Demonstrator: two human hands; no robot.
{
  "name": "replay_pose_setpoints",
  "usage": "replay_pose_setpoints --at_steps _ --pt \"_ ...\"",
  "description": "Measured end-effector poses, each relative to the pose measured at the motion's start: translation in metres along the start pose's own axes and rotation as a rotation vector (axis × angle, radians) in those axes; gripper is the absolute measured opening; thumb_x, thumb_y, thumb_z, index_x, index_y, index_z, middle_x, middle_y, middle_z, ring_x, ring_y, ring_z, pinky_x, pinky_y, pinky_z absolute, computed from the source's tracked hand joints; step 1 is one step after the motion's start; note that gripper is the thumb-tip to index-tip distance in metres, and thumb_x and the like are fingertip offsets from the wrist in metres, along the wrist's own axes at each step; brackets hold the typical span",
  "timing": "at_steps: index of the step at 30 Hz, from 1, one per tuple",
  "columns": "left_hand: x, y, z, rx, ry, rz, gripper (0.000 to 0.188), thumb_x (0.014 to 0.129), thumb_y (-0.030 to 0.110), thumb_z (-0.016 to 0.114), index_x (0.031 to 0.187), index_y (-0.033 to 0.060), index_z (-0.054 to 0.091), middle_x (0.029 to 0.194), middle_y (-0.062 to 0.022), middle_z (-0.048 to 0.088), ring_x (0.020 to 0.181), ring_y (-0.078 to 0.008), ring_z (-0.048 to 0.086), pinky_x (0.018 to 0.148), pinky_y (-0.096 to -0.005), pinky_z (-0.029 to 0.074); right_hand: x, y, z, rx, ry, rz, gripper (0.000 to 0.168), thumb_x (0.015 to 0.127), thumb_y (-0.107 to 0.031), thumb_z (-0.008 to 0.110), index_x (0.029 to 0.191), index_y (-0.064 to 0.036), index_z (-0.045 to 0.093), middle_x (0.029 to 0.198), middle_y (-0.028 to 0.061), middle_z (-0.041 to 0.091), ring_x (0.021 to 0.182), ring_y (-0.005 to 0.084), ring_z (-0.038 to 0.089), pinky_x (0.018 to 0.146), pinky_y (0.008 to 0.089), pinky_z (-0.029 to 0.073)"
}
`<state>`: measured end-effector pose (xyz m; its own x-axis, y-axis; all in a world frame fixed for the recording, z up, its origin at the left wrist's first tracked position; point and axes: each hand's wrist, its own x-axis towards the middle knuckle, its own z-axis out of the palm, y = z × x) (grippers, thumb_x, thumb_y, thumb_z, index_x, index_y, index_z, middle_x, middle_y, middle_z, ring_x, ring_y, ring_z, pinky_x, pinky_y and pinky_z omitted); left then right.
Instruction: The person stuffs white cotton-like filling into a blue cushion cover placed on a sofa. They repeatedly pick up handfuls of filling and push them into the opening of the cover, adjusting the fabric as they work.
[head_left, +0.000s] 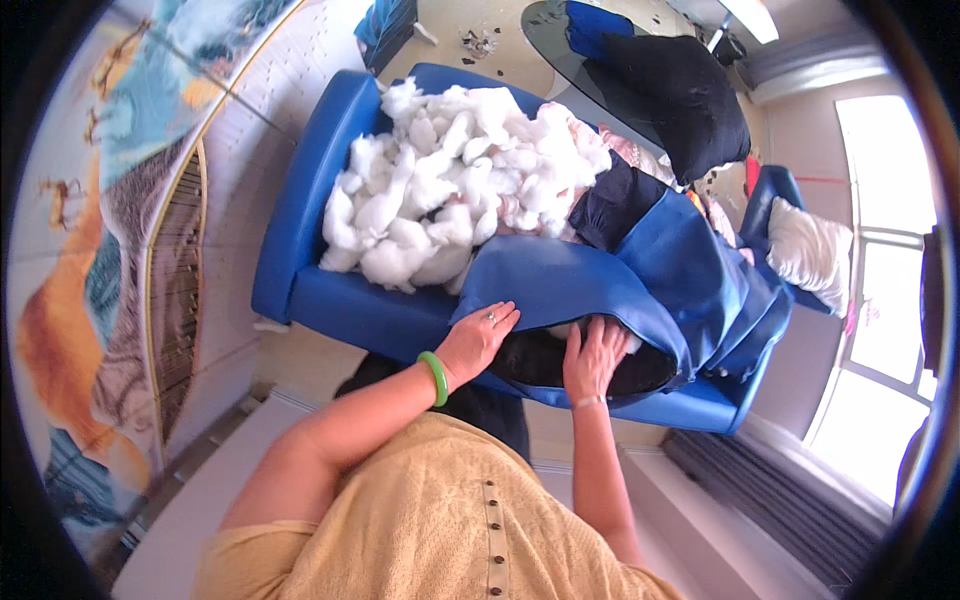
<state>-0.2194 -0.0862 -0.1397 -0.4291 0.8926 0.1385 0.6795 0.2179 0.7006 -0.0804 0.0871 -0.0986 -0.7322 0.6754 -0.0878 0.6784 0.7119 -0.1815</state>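
Observation:
A blue leather-like cover (559, 277) lies before me with its mouth gaping toward me, and its dark lining (529, 360) shows inside. My left hand (476, 341), with a ring and a green bangle above it, grips the left edge of that mouth. Into the opening reaches my right hand (596, 360), its fingertips hidden under the upper edge. Bits of white stuffing (634, 343) show beside those fingers; whether they hold any is not visible. A large heap of fluffy white fibre filling (442, 187) is piled to the left, beyond the cover.
Everything rests on a blue sofa (319, 172) with a raised left arm. Dark cloth (622, 199) lies right of the filling. Behind stands a glass-topped table (555, 45) with black fabric (675, 97) over it. A pale cushion (810, 244) sits at right. Scraps litter the floor (450, 22).

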Motion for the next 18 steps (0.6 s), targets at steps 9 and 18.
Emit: replay_pose_setpoints --at_steps 9,18 --pt "-0.011 -0.027 -0.011 0.136 -0.204 0.151 0.045 0.092 0.009 0.046 0.136 0.0002 0.051 0.142 -0.0159 0.052 0.129 -0.0274 0.051 0.109 -0.0431 0.039 -0.007 -0.003 0.049 -0.204 -0.29 0.196 0.059 0.098 -0.033 0.05 0.148 -0.005 0.039 0.154 0.0198 0.035 0.143 0.0385 0.03 0.118 0.0514 0.019" --pt "0.0 -0.032 -0.01 0.23 -0.291 0.264 0.046 0.089 0.01 0.049 0.133 -0.0021 0.054 0.139 -0.0191 0.053 0.125 -0.0293 0.054 0.106 -0.0431 0.04 -0.031 -0.081 -0.016 -0.134 0.302 -0.046 0.056 0.096 -0.029 0.055 0.146 -0.005 0.043 0.154 0.019 0.034 0.145 0.0376 0.029 0.116 0.053 0.023"
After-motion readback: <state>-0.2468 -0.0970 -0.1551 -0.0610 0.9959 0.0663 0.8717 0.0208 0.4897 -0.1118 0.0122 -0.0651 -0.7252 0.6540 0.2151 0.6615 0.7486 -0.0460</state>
